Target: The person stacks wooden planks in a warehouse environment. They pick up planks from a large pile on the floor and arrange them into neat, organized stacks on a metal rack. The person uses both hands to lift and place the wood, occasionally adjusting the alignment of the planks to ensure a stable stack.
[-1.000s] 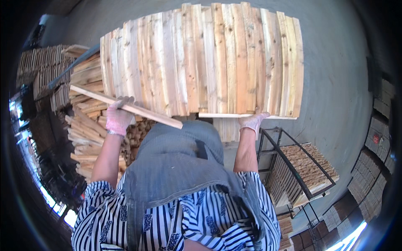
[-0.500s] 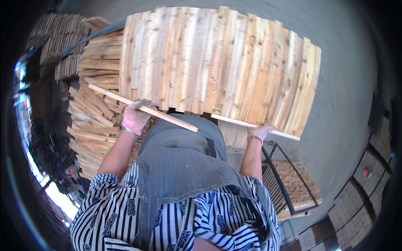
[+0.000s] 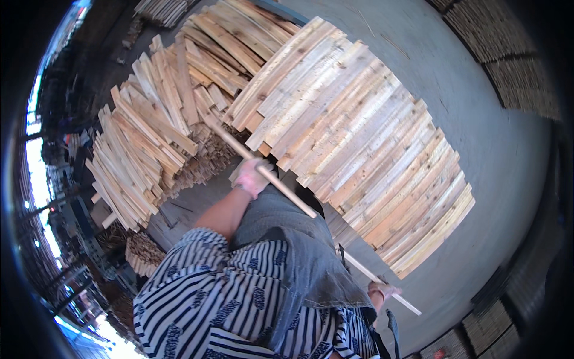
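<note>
My left hand (image 3: 253,177), in a pale glove, is closed around a long thin wooden slat (image 3: 229,142) that slants from upper left toward my apron. My right hand (image 3: 382,291), low at the right and partly hidden by my grey apron, grips another thin wooden strip (image 3: 402,302) lying along the near edge of a wide layer of planks (image 3: 359,137). The planks lie side by side, tilted across the view, just beyond both hands.
A loose heap of short slats (image 3: 152,140) is piled at the left behind my left hand. Grey concrete floor (image 3: 478,149) lies beyond the planks. More stacked wood stands at the upper right (image 3: 514,54) and lower right (image 3: 496,326).
The view has swung, so the plank layer now runs diagonally and the slat heap shows fully at left. My right hand has dropped toward the lower right; both hands keep their grips.
</note>
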